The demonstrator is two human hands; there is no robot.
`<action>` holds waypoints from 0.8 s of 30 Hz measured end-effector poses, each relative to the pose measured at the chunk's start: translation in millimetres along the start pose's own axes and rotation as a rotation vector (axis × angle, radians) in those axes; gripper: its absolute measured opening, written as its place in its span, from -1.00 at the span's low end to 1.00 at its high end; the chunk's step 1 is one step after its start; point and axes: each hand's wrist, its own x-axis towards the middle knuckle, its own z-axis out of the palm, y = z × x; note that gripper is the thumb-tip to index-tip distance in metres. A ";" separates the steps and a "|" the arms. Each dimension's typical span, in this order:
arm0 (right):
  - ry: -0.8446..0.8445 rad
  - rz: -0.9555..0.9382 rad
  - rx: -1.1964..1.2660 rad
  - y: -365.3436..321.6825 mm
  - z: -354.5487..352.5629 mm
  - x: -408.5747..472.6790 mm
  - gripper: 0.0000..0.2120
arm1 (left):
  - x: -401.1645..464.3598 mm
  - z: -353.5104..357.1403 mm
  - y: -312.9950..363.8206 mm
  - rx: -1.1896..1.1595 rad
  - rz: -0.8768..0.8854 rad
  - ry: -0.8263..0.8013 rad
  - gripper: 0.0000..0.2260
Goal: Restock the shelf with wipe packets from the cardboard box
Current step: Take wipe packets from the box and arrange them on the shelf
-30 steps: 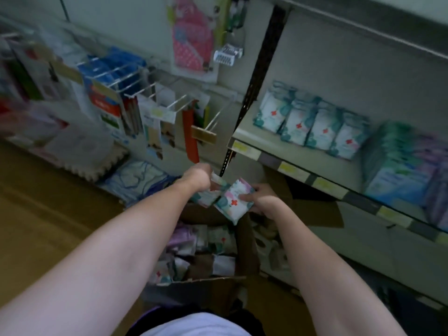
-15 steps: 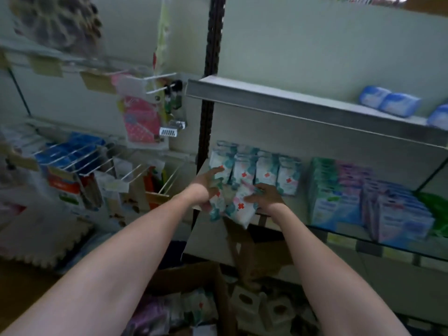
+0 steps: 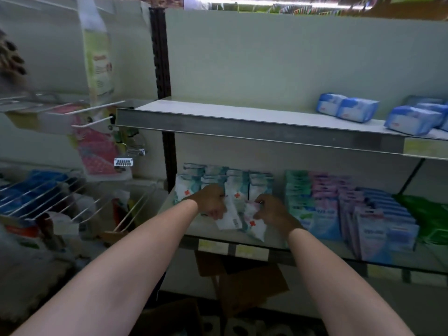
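Observation:
Both hands reach onto the middle shelf (image 3: 276,246). My left hand (image 3: 210,201) grips a white wipe packet (image 3: 229,219) showing its barcode side. My right hand (image 3: 272,210) grips another wipe packet (image 3: 254,225) with a red cross, tilted near the shelf's front edge. Behind them stands a row of teal-and-white wipe packets (image 3: 238,187) with red crosses, upright against the shelf's back. A flap of the cardboard box (image 3: 252,287) shows below the shelf; its inside is out of view.
Green, pink and blue packs (image 3: 339,209) fill the shelf to the right. Blue packs (image 3: 349,109) lie on the upper shelf (image 3: 242,124). Wire hooks (image 3: 97,112) with hanging goods stick out on the left, beside a black upright post (image 3: 163,93).
Both hands rose from the box with the packets and moved forward onto the middle shelf. The view tilted up, so the box's contents dropped out of sight.

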 end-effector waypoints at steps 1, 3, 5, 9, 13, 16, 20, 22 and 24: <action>-0.016 -0.012 -0.008 3.8 -4.0 4.7 -0.64 | 8.3 3.1 3.1 0.043 0.002 0.014 -0.76; -0.045 -0.081 -0.092 8.8 -10.0 14.4 -0.68 | 19.4 7.1 8.5 0.146 0.004 0.033 -0.76; -0.090 -0.142 -0.185 10.2 -16.2 23.3 -0.69 | 33.4 8.7 14.2 0.300 0.005 0.080 -0.71; -0.182 -0.171 -0.253 17.3 -25.1 39.8 -0.60 | 62.9 13.2 28.3 0.491 -0.032 0.120 -0.48; -0.199 -0.202 -0.297 29.2 -28.1 53.1 -0.59 | 68.9 19.0 44.5 0.581 -0.049 0.088 -0.47; -0.186 -0.227 -0.360 32.6 -29.7 60.6 -0.60 | 72.0 21.1 48.3 0.501 -0.089 0.028 -0.51; -0.098 -0.285 -0.422 28.5 -25.9 70.4 -0.65 | 71.8 16.6 52.7 0.373 -0.106 -0.038 -0.45; -0.002 -0.319 -0.483 26.7 -25.0 72.9 -0.69 | 70.1 14.3 55.5 0.354 -0.118 -0.077 -0.46; 0.079 -0.343 -0.536 27.4 -23.6 73.7 -0.69 | 69.0 11.6 57.3 0.320 -0.165 -0.133 -0.54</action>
